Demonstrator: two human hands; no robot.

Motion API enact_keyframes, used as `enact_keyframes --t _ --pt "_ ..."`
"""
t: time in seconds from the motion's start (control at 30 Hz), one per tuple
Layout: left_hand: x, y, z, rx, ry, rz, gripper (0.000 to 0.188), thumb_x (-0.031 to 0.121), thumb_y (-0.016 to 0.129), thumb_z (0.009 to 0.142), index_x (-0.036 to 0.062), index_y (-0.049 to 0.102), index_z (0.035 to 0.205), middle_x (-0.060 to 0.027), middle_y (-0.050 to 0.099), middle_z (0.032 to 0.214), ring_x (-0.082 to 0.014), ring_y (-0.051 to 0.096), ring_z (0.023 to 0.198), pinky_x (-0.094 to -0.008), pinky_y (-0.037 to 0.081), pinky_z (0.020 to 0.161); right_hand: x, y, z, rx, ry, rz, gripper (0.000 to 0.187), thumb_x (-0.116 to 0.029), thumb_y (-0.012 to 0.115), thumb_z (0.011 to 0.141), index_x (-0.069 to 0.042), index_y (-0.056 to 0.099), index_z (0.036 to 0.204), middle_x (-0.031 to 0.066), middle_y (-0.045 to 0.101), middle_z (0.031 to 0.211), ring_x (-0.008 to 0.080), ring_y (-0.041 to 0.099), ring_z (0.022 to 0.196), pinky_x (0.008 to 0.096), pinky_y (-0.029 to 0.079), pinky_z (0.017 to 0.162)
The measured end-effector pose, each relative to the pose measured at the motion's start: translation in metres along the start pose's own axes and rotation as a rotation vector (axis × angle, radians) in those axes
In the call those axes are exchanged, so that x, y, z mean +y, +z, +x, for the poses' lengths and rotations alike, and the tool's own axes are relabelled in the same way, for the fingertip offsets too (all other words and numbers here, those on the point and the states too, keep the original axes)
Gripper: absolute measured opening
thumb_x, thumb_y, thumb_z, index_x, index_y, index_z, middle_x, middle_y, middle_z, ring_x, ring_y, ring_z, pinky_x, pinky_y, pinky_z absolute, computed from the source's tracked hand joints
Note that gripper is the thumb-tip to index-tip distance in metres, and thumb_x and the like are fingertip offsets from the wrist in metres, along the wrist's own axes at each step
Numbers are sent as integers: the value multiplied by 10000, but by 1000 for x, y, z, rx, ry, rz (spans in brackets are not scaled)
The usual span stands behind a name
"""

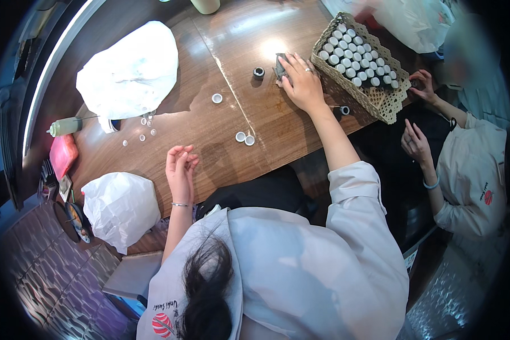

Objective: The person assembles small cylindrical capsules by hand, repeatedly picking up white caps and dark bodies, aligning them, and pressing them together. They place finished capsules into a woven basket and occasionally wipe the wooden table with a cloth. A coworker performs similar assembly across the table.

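My right hand (303, 79) reaches across the wooden table, its fingers stretched out and flat. It rests against a small dark grey cloth (280, 67), pressing it to the tabletop. Left of the cloth stands a small open jar (258, 73) with dark contents. Another small uncapped bottle (344, 110) is beside my right forearm. My left hand (180, 167) hovers by the near table edge, fingers loosely bent and apart, with nothing visible in it. Two white caps (245, 137) lie between my hands, and a single white cap (217, 98) sits farther off.
A woven basket (392, 107) holds several white-capped bottles. White plastic bags (131, 68) occupy the left, with small clear pieces (147, 118) scattered near them. A squeeze bottle (66, 126) and pink package (63, 154) sit at the left edge. Another person's hands (417, 141) are at right.
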State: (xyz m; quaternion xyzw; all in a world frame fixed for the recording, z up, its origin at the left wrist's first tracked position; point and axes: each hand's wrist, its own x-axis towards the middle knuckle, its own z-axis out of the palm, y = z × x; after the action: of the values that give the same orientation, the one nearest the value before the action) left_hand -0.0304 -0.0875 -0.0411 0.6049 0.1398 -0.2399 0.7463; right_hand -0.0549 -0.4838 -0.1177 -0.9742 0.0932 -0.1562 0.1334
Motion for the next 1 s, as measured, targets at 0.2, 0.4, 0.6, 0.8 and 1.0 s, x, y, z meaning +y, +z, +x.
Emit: enact_keyframes --t 0.2,0.4,0.6,0.8,1.0 --pt "-1 3 2 -11 -11 8 192 115 583 996 115 541 1183 -88 640 1172 -142 628 948 -303 516 871 -2 1 -5 -15 -35 88 473 -327 581 953 -169 564 1399 79 528 1471 278 471 1374 479 366 1138" --pt "2 10 5 -36 -13 28 182 123 576 1002 115 542 1181 -82 638 1183 -142 630 949 -307 515 876 -16 -6 -20 -52 -76 98 454 -331 576 953 -193 577 1386 35 533 1475 236 478 1375 470 349 1144" --pt "1 9 2 -39 -23 50 179 132 574 1005 117 542 1181 -83 637 1185 -143 628 956 -312 513 884 -28 -11 -35 -68 -105 131 487 -371 616 928 -221 569 1389 12 537 1472 206 477 1375 464 340 1145" --pt "-2 8 1 -49 -28 51 179 131 573 1005 119 542 1181 -82 636 1184 -141 625 953 -314 510 887 -38 -15 -49 -124 -102 139 516 -385 635 923 -244 552 1413 0 517 1491 200 461 1389 461 324 1154" --pt "-2 7 1 -65 -23 43 179 127 573 1004 117 540 1180 -84 638 1181 -142 625 955 -314 510 885 -48 -19 -60 -114 -96 159 498 -371 651 906 -244 573 1381 -7 538 1468 185 474 1373 463 332 1143"
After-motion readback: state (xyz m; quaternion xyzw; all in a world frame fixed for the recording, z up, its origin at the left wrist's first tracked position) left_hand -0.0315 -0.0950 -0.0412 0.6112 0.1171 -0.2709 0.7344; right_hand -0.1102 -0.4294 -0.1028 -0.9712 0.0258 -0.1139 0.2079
